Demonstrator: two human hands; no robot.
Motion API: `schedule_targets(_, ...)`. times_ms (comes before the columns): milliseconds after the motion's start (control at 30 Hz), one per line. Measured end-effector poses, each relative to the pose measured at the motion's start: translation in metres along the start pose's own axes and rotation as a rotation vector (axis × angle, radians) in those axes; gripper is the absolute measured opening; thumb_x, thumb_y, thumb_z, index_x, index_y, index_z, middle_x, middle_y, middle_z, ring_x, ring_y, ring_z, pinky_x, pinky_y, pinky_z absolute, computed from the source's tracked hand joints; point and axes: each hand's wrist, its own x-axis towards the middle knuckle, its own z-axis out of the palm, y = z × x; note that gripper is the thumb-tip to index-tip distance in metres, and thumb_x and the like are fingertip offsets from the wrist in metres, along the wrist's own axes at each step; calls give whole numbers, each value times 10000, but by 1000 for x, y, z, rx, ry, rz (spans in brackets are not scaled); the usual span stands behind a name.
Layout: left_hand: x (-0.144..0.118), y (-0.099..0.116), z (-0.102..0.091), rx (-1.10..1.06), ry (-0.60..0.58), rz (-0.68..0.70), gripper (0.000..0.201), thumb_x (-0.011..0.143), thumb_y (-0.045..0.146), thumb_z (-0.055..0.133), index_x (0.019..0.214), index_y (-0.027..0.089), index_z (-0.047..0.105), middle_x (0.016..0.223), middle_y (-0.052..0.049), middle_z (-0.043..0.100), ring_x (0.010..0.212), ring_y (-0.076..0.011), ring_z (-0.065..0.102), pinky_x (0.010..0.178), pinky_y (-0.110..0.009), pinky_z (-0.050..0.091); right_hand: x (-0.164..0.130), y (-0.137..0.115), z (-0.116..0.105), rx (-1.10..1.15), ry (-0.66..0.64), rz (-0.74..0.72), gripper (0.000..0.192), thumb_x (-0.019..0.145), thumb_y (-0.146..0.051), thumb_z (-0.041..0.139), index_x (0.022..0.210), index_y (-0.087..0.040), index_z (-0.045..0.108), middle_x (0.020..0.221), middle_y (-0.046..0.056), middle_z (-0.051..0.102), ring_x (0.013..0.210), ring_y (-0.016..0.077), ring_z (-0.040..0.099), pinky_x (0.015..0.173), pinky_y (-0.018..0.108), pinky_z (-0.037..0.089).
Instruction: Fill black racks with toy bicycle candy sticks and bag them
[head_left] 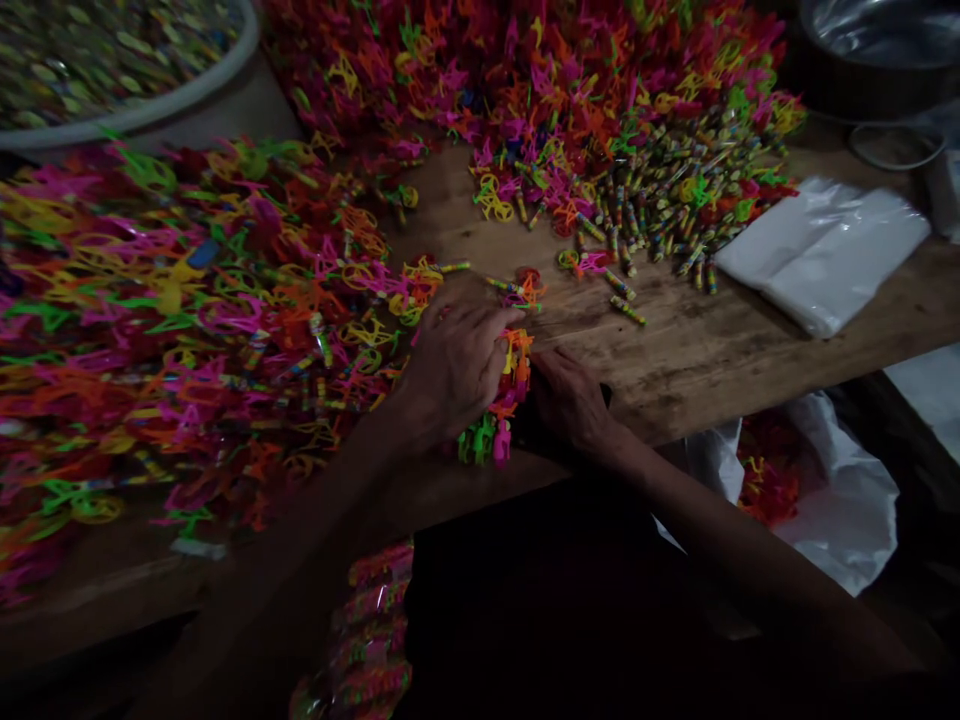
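Left hand (456, 362) curled over a bunch of plastic toys (504, 405), gripping it at the worktop (697, 350) edge. Right hand (570, 400) pressed against the bunch's right side, fingers closed on it. Big toy heap (187, 320) left of left hand; striped sticks (667, 215) beyond right hand, clear bags (821, 250) further right.

We see a big pile of little plastic toys (187, 320) in pink, orange, yellow and green. The small sticks (675, 215) have stripes in many colours. The table (712, 345) is brown wood. The plastic bags (821, 250) are white.
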Motion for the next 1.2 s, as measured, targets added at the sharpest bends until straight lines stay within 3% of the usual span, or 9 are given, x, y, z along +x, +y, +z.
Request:
schedule_targets(200, 0, 4, 2, 90, 86, 107, 435, 987, 324, 428, 1298, 117, 651, 1462, -162, 606, 1413, -336, 498, 1222, -576, 277, -1, 3, 3, 22, 50, -7, 212, 1013, -157, 394, 909, -213, 569, 865, 72, 668, 835, 216, 592, 807, 331, 481)
schedule_targets(333, -1, -3, 9, 43, 65, 137, 501, 932, 425, 525, 1286, 84, 621, 1270, -176, 699, 1213, -338, 613, 1096, -522, 435, 0, 5, 4, 9, 47, -11, 172, 998, -175, 422, 915, -205, 569, 854, 85, 661, 839, 234, 603, 803, 346, 492)
schedule_targets(567, 2, -3, 10, 61, 49, 92, 402, 1030, 304, 308, 1181, 149, 646, 1206, -129, 718, 1176, -304, 612, 1100, -520, 410, 4, 6, 5, 52, -25, 14, 131, 994, -178, 466, 922, -204, 572, 933, 94, 669, 912, 234, 600, 887, 356, 492)
schedule_targets(700, 1, -1, 10, 49, 43, 76, 394, 979, 244, 333, 1216, 166, 638, 1254, -115, 713, 1225, -287, 608, 1140, -501, 401, 3, 6, 4, 101, -39, 34, 134, 991, -171, 490, 948, -191, 616, 963, 101, 678, 954, 236, 595, 917, 358, 488)
schedule_targets(900, 2, 2, 5, 18, 76, 90, 397, 970, 301, 453, 1272, 139, 655, 1293, -108, 726, 1223, -292, 649, 1110, -525, 429, 0, 3, 2, 193, 57, 37, 182, 1004, -188, 488, 919, -193, 650, 917, 100, 683, 883, 233, 610, 814, 348, 513)
schedule_targets(1067, 6, 6, 2, 21, 43, 86, 290, 1010, 309, 510, 1142, 185, 736, 1258, -78, 750, 1186, -292, 679, 1038, -514, 468, 1, 3, 3, 262, 107, -34, 175, 985, -183, 522, 913, -216, 678, 894, 94, 707, 809, 239, 650, 706, 358, 554)
schedule_targets(1200, 5, 4, 5, -52, 107, 102, 279, 1032, 273, 480, 1070, 222, 752, 1275, -51, 740, 1241, -282, 638, 1071, -526, 421, 8, 13, -24, 323, -54, -65, 257, 956, -137, 517, 1066, -269, 709, 1006, 63, 749, 872, 224, 703, 740, 360, 594)
